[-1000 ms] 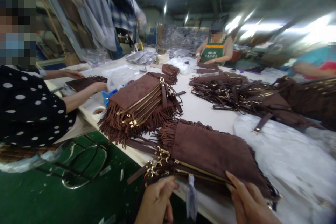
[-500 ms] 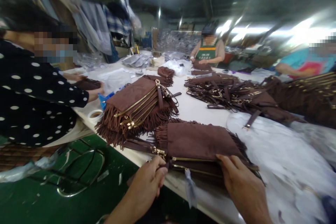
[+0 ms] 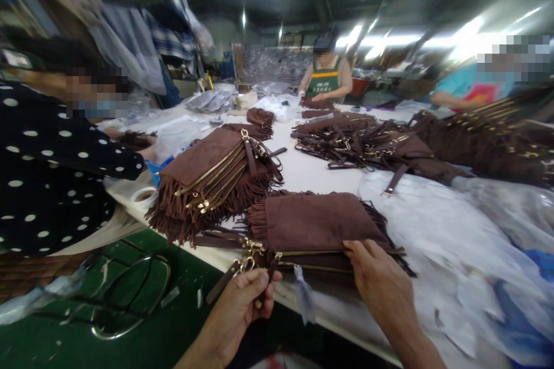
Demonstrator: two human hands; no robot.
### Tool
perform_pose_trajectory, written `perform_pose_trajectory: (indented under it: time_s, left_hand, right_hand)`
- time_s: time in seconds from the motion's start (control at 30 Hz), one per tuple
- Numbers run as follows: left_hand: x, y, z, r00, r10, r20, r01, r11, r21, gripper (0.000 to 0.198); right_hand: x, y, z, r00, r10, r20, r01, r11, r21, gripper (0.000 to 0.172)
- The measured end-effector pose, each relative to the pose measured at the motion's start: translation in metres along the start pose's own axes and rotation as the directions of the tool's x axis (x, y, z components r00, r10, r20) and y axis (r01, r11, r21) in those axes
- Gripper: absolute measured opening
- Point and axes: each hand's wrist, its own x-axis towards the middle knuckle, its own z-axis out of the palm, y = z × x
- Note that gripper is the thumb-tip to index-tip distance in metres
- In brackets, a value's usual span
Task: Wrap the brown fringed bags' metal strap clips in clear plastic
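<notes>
In front of me a dark brown fringed bag (image 3: 320, 222) lies on top of another one, its gold zippers facing me. My left hand (image 3: 242, 305) is closed, thumb against fingers, on a short brown strap (image 3: 272, 268) at the bag's left corner. Beside that hand hangs a wrist strap (image 3: 220, 285) with gold hardware. My right hand (image 3: 376, 277) pinches the bag's front edge along the zipper, towards its right end. From the lower zipper dangles a pull wrapped in clear plastic (image 3: 305, 297).
Left of the bag is a stack of fringed bags (image 3: 203, 155); a tape roll (image 3: 145, 197) sits beside it. More brown bags (image 3: 367, 138) and white sheeting (image 3: 415, 230) lie on the right. Co-workers are at the left (image 3: 56, 167), back (image 3: 326, 78) and right.
My left thumb and fingers have shifted from the gold clip area onto the short strap, and the wrist strap now shows. My right hand stays on the bag's edge. The view has turned slightly right.
</notes>
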Motion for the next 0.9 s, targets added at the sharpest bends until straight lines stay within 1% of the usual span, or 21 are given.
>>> perform_pose_trajectory:
  time_s: [0.07,0.13,0.23,0.3,0.37,0.43,0.47,0.53,0.57,0.6,0.67,0.73,0.8,0.87,0.9]
  left_hand:
    - [-0.001,0.001,0.0,0.999,0.046,-0.001,-0.046,0.998,0.043,0.031]
    - [0.0,0.006,0.001,0.996,0.089,0.021,-0.091,0.99,0.103,0.032]
    - [0.0,0.021,0.008,0.985,0.169,0.033,-0.172,0.958,0.229,0.033]
    - [-0.001,0.033,0.015,0.968,0.241,0.07,-0.251,0.911,0.328,0.033]
    - [-0.004,0.04,0.022,0.944,0.293,0.154,-0.331,0.845,0.42,0.033]
    - [-0.006,0.037,0.026,0.926,0.294,0.238,-0.377,0.774,0.509,0.036]
    - [-0.007,0.031,0.026,0.923,0.285,0.258,-0.382,0.741,0.552,0.038]
    - [-0.006,0.014,0.023,0.935,0.249,0.253,-0.354,0.702,0.618,0.042]
    - [-0.004,0.004,0.021,0.946,0.225,0.234,-0.324,0.704,0.632,0.043]
    - [-0.002,-0.005,0.018,0.956,0.203,0.212,-0.293,0.722,0.627,0.044]
    - [0.002,-0.019,0.012,0.97,0.163,0.181,-0.237,0.794,0.56,0.046]
    - [0.004,-0.026,0.007,0.976,0.122,0.182,-0.193,0.875,0.444,0.05]
    - [0.004,-0.028,0.003,0.98,0.082,0.183,-0.142,0.928,0.344,0.056]
    - [0.004,-0.03,-0.001,0.989,0.054,0.138,-0.095,0.945,0.312,0.061]
    - [0.006,-0.032,-0.005,0.994,0.056,0.097,-0.084,0.942,0.325,0.061]
  right_hand:
    - [0.0,-0.002,0.0,1.0,0.007,-0.005,-0.007,1.0,-0.006,0.02]
    - [0.0,-0.003,0.001,1.0,0.018,-0.014,-0.018,1.0,-0.013,0.02]
    - [0.001,-0.002,-0.001,0.999,0.026,-0.031,-0.026,1.0,0.004,0.021]
    - [0.003,0.001,-0.004,0.997,0.052,-0.056,-0.051,0.998,0.026,0.02]
    - [0.004,0.005,-0.006,0.992,0.095,-0.088,-0.092,0.995,0.033,0.02]
    - [0.002,0.009,-0.006,0.989,0.116,-0.091,-0.114,0.993,0.026,0.02]
    - [0.0,0.011,-0.004,0.992,0.101,-0.077,-0.1,0.995,0.023,0.021]
    - [-0.004,0.014,0.002,0.998,0.047,-0.043,-0.046,0.999,0.023,0.022]
    - [-0.006,0.015,0.005,0.999,0.022,-0.03,-0.021,0.999,0.026,0.023]
    - [-0.006,0.017,0.009,1.0,0.007,-0.023,-0.006,1.0,0.03,0.023]
    - [-0.005,0.018,0.013,1.0,0.007,-0.018,-0.007,0.999,0.038,0.022]
    - [-0.003,0.017,0.013,0.999,0.025,-0.02,-0.024,0.999,0.045,0.021]
    - [-0.005,0.012,0.007,0.998,0.052,-0.03,-0.05,0.998,0.049,0.022]
    - [-0.013,0.004,-0.001,0.996,0.083,-0.042,-0.08,0.995,0.058,0.024]
    - [-0.019,0.0,-0.003,0.994,0.09,-0.055,-0.087,0.994,0.069,0.029]
